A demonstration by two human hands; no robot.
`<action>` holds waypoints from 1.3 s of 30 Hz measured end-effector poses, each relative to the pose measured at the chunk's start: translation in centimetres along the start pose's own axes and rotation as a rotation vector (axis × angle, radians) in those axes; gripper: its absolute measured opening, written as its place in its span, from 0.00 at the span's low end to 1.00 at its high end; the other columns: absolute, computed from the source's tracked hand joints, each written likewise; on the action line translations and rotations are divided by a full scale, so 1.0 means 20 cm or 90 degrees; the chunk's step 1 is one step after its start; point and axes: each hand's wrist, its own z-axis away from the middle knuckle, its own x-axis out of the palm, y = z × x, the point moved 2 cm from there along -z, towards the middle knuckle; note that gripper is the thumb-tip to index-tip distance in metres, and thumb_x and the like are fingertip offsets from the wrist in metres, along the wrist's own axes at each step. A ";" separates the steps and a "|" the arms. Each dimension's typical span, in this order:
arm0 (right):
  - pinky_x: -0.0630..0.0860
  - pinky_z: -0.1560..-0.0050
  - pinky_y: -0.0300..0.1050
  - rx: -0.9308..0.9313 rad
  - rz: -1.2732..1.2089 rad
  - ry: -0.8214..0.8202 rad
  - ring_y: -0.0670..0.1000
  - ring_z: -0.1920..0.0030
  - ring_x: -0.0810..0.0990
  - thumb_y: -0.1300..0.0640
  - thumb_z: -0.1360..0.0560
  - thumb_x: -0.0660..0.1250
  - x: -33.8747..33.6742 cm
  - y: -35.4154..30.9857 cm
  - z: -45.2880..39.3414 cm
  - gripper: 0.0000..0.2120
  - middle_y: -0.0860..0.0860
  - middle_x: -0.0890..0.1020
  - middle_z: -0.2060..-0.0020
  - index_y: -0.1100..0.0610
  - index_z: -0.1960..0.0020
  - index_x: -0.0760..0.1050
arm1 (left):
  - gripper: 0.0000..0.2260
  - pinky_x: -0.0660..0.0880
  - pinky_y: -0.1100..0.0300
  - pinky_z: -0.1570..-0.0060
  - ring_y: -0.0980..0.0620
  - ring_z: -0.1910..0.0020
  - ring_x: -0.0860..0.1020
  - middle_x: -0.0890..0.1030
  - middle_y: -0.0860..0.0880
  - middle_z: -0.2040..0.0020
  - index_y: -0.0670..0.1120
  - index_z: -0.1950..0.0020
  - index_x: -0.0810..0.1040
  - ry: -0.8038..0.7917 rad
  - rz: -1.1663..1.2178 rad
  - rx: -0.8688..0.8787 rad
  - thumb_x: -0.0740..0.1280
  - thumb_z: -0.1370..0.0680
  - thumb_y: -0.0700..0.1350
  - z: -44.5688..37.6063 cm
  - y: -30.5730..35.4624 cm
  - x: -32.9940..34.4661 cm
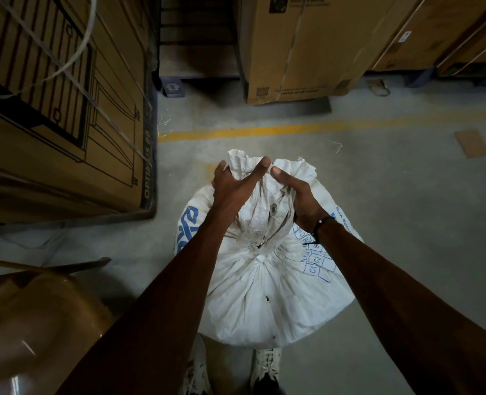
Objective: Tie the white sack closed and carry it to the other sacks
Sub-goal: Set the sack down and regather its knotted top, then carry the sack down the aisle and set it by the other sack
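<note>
Hands (267, 192) grip white sack (264, 295) neck, pointing up, sack upright.

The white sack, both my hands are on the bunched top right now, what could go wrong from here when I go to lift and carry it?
The left hand and right hand grip only the loose fabric of the white sack above its cinched neck, so it might slip or tear under load. Whether the neck is firmly tied is unclear; it could open. The strapped carton and brown chair crowd the left side, so a swing could snag.
</note>
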 end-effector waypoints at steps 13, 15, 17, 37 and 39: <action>0.69 0.21 0.62 -0.027 0.047 0.088 0.58 0.31 0.83 0.33 0.24 0.71 -0.06 0.09 -0.01 0.33 0.59 0.86 0.35 0.56 0.30 0.82 | 0.28 0.78 0.55 0.54 0.51 0.61 0.81 0.79 0.55 0.65 0.50 0.60 0.75 0.029 0.071 -0.031 0.70 0.29 0.75 0.10 0.00 0.15; 0.69 0.21 0.62 -0.023 0.061 0.108 0.58 0.32 0.84 0.30 0.27 0.73 -0.08 0.13 -0.02 0.34 0.59 0.86 0.37 0.54 0.33 0.84 | 0.29 0.77 0.54 0.57 0.48 0.61 0.80 0.77 0.53 0.65 0.48 0.58 0.76 0.063 0.066 -0.057 0.69 0.28 0.75 0.13 0.00 0.17; 0.69 0.21 0.60 -0.014 0.040 0.124 0.57 0.31 0.83 0.32 0.22 0.70 -0.08 0.15 0.00 0.30 0.59 0.86 0.36 0.54 0.33 0.84 | 0.30 0.74 0.56 0.59 0.50 0.64 0.79 0.76 0.55 0.68 0.45 0.57 0.79 0.060 0.069 -0.046 0.70 0.28 0.74 0.15 0.00 0.19; 0.80 0.30 0.55 0.127 0.035 0.244 0.52 0.42 0.88 0.24 0.42 0.74 -0.01 0.20 0.47 0.40 0.51 0.90 0.46 0.49 0.41 0.87 | 0.30 0.77 0.57 0.38 0.53 0.45 0.82 0.83 0.51 0.44 0.47 0.39 0.81 -0.039 0.182 -0.271 0.75 0.29 0.69 0.62 -0.06 0.15; 0.81 0.32 0.56 0.131 0.029 0.269 0.53 0.44 0.89 0.25 0.41 0.73 0.02 0.14 0.58 0.38 0.52 0.91 0.49 0.51 0.43 0.87 | 0.44 0.78 0.51 0.34 0.47 0.39 0.83 0.85 0.46 0.37 0.44 0.32 0.80 -0.060 0.181 -0.273 0.76 0.36 0.75 0.68 -0.02 0.13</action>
